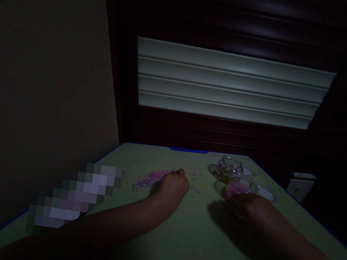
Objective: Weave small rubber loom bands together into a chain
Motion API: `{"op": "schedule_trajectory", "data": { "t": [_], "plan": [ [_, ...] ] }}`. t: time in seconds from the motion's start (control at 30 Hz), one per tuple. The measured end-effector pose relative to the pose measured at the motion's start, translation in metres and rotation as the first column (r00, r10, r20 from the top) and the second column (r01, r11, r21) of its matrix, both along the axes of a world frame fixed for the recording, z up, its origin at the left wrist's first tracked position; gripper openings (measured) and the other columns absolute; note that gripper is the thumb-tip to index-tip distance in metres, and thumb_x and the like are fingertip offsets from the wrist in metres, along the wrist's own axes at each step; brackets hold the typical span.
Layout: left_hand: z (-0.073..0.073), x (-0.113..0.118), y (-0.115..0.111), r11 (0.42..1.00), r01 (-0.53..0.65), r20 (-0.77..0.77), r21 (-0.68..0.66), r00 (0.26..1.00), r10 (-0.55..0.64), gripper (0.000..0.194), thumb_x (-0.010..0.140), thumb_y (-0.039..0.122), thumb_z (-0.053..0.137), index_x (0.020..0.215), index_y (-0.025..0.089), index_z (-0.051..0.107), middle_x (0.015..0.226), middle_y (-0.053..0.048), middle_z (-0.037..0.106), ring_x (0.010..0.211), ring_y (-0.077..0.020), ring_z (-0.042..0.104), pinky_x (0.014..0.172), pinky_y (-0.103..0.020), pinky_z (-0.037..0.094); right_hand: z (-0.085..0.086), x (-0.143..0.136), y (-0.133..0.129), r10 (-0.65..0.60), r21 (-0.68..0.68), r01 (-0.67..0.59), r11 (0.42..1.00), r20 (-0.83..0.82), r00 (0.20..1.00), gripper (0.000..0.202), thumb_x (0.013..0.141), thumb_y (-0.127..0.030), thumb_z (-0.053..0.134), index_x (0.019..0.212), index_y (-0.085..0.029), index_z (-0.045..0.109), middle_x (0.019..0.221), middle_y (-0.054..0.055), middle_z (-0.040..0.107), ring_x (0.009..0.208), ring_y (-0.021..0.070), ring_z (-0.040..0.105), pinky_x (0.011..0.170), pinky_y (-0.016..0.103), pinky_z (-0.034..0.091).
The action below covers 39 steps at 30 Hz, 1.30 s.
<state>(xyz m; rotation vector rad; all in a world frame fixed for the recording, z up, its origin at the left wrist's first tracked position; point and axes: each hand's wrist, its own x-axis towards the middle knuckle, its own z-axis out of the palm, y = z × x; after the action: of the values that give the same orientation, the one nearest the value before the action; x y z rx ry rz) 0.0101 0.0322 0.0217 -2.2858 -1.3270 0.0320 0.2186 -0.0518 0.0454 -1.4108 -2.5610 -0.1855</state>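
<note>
Small thin loops in pink and pale purple (151,177) lie in a loose pile on the pale green table (172,243). Over the right end of this pile is my left hand (173,186), closed, its fingertips turned away and hidden. A few separate loops (193,173) are scattered just beyond it. My right hand (247,205) is closed at the near side of a clear jar (251,185) with pink loops (237,189) in it. The fingers cover its lower part. Behind stands another clear round jar (231,167) with multicoloured loops inside.
Two round lids (265,193) or discs lie right of the jars. A blurred-out pale object (81,196) lies along the table's left side, near the wall (43,84). Dark panelling with light slats (232,86) rises behind the table. A white box (299,190) stands beyond the right edge.
</note>
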Motion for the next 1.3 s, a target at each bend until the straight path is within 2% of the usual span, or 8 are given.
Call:
{"op": "schedule_trajectory", "data": {
  "t": [0.3,0.53,0.83,1.03,1.3],
  "plan": [
    [-0.0018,-0.0018,-0.0004,0.999,0.012,0.009,0.043,1.000,-0.013,0.020,0.077,-0.001,0.049,0.091,0.007,0.060,0.087,-0.013,0.057,0.073,-0.0212,0.062,0.057,-0.027,0.048,0.0032,-0.0013,-0.0016,0.011,0.008,-0.011,1.000,0.001,1.000,0.018,0.085,-0.018,0.044,0.074,-0.018,0.060,0.073,0.004,0.062,0.061,0.0140,0.056,0.055,0.025,0.034],
    [-0.0010,-0.0014,-0.0004,0.999,0.029,0.019,0.040,0.999,-0.030,0.019,0.078,0.001,0.049,0.093,0.008,0.058,0.085,-0.012,0.056,0.073,-0.0203,0.062,0.056,-0.026,0.048,-0.0025,0.0015,0.0016,0.020,0.026,-0.020,0.999,-0.021,1.000,0.019,0.085,-0.020,0.045,0.074,-0.018,0.059,0.073,0.003,0.062,0.063,0.0135,0.055,0.056,0.025,0.034],
    [-0.0052,-0.0025,0.0016,0.990,0.108,-0.006,0.089,0.994,-0.108,0.019,0.075,-0.001,0.051,0.091,0.007,0.058,0.084,-0.012,0.057,0.069,-0.0225,0.061,0.052,-0.029,0.048,0.0001,0.0005,-0.0005,0.017,0.009,-0.017,1.000,-0.025,1.000,0.018,0.086,-0.019,0.045,0.079,-0.018,0.061,0.075,0.004,0.063,0.064,0.0139,0.056,0.057,0.026,0.034],
    [-0.0004,-0.0011,-0.0046,0.980,0.173,0.001,0.100,0.985,-0.174,0.016,0.080,0.003,0.048,0.091,0.009,0.059,0.086,-0.012,0.056,0.072,-0.0195,0.059,0.054,-0.026,0.046,-0.0030,0.0027,0.0010,0.024,0.039,-0.023,0.999,-0.029,0.999,0.016,0.084,-0.017,0.046,0.076,-0.018,0.061,0.073,0.004,0.062,0.061,0.0131,0.054,0.054,0.026,0.033],
    [0.0005,-0.0019,-0.0066,0.963,0.248,-0.014,0.104,0.969,-0.247,0.014,0.080,0.003,0.047,0.087,0.010,0.058,0.083,-0.011,0.056,0.073,-0.0198,0.059,0.055,-0.027,0.046,-0.0010,0.0014,0.0014,0.024,0.037,-0.024,0.999,-0.012,1.000,0.017,0.085,-0.018,0.046,0.076,-0.019,0.060,0.073,0.003,0.062,0.062,0.0137,0.055,0.056,0.026,0.034]
  ]
}}
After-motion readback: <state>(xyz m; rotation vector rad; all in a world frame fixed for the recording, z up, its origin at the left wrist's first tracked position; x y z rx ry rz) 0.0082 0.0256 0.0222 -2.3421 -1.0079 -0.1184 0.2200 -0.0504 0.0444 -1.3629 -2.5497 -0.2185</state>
